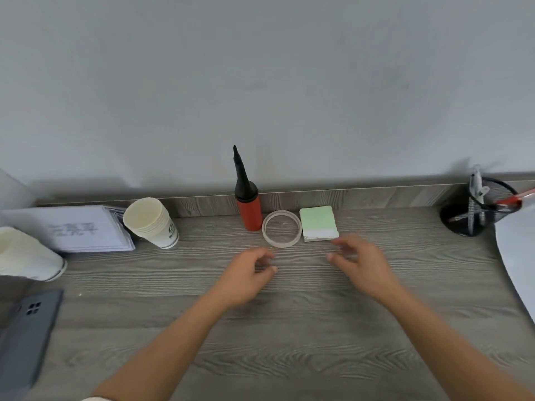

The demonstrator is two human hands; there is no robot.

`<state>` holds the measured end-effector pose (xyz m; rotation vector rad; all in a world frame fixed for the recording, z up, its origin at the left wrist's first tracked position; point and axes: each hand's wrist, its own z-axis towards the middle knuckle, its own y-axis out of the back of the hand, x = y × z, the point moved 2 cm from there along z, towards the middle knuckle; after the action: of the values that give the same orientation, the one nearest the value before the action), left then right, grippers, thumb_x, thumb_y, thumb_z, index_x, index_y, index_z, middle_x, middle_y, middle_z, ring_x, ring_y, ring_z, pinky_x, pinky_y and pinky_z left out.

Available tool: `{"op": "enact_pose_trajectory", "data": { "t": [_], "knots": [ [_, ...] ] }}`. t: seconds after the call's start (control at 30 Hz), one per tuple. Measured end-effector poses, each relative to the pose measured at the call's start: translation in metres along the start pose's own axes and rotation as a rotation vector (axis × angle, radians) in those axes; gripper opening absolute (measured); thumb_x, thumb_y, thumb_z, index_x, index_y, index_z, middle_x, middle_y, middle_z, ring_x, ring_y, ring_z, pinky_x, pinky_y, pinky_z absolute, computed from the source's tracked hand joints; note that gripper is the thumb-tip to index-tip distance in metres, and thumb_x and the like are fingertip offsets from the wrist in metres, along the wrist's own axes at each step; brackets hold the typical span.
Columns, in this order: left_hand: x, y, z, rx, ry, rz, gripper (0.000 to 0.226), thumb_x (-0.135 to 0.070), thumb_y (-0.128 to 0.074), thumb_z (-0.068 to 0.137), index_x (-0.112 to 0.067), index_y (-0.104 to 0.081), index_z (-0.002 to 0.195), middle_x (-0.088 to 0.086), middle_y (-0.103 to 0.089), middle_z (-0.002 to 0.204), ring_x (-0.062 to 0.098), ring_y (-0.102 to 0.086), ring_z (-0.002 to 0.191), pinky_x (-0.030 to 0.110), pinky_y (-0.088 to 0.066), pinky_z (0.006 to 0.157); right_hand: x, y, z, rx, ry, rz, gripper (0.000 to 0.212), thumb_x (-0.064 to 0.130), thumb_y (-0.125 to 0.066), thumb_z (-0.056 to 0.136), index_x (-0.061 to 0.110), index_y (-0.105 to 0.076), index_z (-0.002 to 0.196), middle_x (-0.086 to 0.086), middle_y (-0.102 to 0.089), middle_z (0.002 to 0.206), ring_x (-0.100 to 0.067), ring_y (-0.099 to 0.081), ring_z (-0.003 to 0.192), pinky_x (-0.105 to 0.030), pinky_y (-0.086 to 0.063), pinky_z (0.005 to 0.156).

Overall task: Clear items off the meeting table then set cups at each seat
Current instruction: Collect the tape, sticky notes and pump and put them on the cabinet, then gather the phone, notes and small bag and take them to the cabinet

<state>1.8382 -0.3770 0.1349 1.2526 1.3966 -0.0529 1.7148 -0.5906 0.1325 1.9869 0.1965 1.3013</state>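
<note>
A stack of paper cups [152,222] stands left of centre near the back ledge, and a second stack [27,254] sits at the far left edge. Against the ledge stand a red hand pump with a black nozzle [247,204], a clear tape roll [281,228] and a green sticky-note pad [318,223]. My left hand [246,274] hovers just in front of the tape roll, fingers loosely curled and holding nothing. My right hand [359,263] hovers in front of the pad, fingers relaxed, blurred, holding nothing.
The wood-grain table [289,328] ends at a raised ledge below a grey wall. A pile of white cards [75,228] lies at the back left, a grey phone [26,334] at the near left, a black mesh pen holder [480,211] at the back right, white paper [518,256] beside it.
</note>
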Motion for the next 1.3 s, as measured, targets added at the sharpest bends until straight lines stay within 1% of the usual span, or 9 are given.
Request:
{"op": "enact_pose_trajectory", "data": {
  "t": [0.07,0.17,0.27,0.43,0.57,0.73,1.03,1.17,1.3],
  "knots": [
    [0.003,0.01,-0.014,0.105,0.082,-0.18,0.02,-0.016,-0.064,0.091,-0.018,-0.063,0.11,0.009,-0.067,0.101,0.016,-0.062,0.092,0.034,-0.052,0.089,0.001,0.007,-0.031,0.1,-0.089,0.201,0.027,0.019,-0.072,0.086,0.015,-0.068,0.112,-0.003,-0.072,0.107,-0.009,-0.067,0.092,-0.027,-0.055,0.087],
    [0.015,0.029,-0.036,0.185,0.175,-0.355,0.014,-0.012,-0.061,0.092,-0.013,-0.064,0.106,0.008,-0.068,0.09,0.016,-0.063,0.079,0.025,-0.051,0.069,-0.001,0.009,-0.08,0.147,-0.174,0.272,0.02,0.019,-0.069,0.088,0.02,-0.069,0.108,0.003,-0.073,0.102,0.003,-0.068,0.08,-0.009,-0.05,0.066],
    [0.032,0.048,-0.056,0.134,0.219,-0.455,0.02,-0.008,-0.059,0.092,-0.004,-0.064,0.112,0.019,-0.071,0.099,0.02,-0.067,0.079,0.022,-0.053,0.062,-0.006,0.006,-0.13,0.005,-0.288,0.381,0.014,0.019,-0.07,0.087,0.027,-0.07,0.098,0.0,-0.076,0.1,-0.009,-0.071,0.087,-0.017,-0.05,0.069],
    [0.052,0.067,-0.077,0.064,0.216,-0.573,0.014,-0.001,-0.055,0.093,-0.005,-0.067,0.098,0.017,-0.071,0.084,0.018,-0.068,0.065,0.022,-0.053,0.054,-0.001,-0.016,-0.212,-0.198,-0.496,0.525,0.016,0.016,-0.067,0.089,0.021,-0.071,0.104,0.002,-0.078,0.094,-0.018,-0.072,0.09,-0.03,-0.054,0.073],
    [0.047,0.045,-0.08,0.152,0.185,-0.471,0.013,-0.002,-0.055,0.093,-0.008,-0.067,0.093,0.01,-0.072,0.076,0.026,-0.065,0.072,0.032,-0.05,0.063,-0.004,-0.036,-0.283,-0.347,-0.631,0.586,0.014,0.018,-0.066,0.09,0.023,-0.071,0.101,0.005,-0.078,0.092,-0.013,-0.073,0.083,-0.035,-0.055,0.075],
    [-0.006,0.011,-0.087,0.346,-0.05,-0.287,0.013,-0.006,-0.058,0.092,-0.012,-0.068,0.098,0.011,-0.072,0.086,0.025,-0.066,0.081,0.03,-0.05,0.068,-0.016,-0.04,-0.379,-0.597,-0.73,0.653,0.015,0.015,-0.067,0.089,0.021,-0.072,0.101,0.0,-0.078,0.093,-0.014,-0.074,0.083,-0.043,-0.055,0.081],
    [-0.121,-0.105,-0.16,0.518,-0.277,-0.156,0.013,-0.011,-0.059,0.092,-0.019,-0.068,0.097,0.01,-0.073,0.09,0.027,-0.067,0.089,0.035,-0.05,0.076,-0.069,-0.032,-0.543,-0.967,-0.798,0.727,0.017,0.016,-0.067,0.089,0.024,-0.071,0.103,0.004,-0.078,0.091,-0.013,-0.074,0.084,-0.035,-0.054,0.074],
    [-0.159,-0.194,-0.223,0.782,-0.34,-0.018,0.015,-0.018,-0.061,0.092,-0.022,-0.069,0.104,0.005,-0.075,0.094,0.019,-0.07,0.092,0.032,-0.054,0.079,-0.105,-0.029,-0.627,-1.067,-0.882,0.747,0.017,0.016,-0.066,0.089,0.023,-0.07,0.104,0.004,-0.078,0.091,-0.014,-0.074,0.085,-0.034,-0.054,0.073],
    [-0.189,-0.256,-0.261,1.077,-0.356,0.198,0.04,-0.05,-0.066,0.076,-0.03,-0.066,0.111,-0.006,-0.076,0.102,0.009,-0.071,0.096,0.031,-0.053,0.09,-0.134,-0.021,-0.694,-1.199,-0.951,0.775,0.018,0.013,-0.066,0.089,0.017,-0.069,0.106,-0.005,-0.076,0.095,-0.022,-0.071,0.092,-0.033,-0.052,0.071]
  ]
}}
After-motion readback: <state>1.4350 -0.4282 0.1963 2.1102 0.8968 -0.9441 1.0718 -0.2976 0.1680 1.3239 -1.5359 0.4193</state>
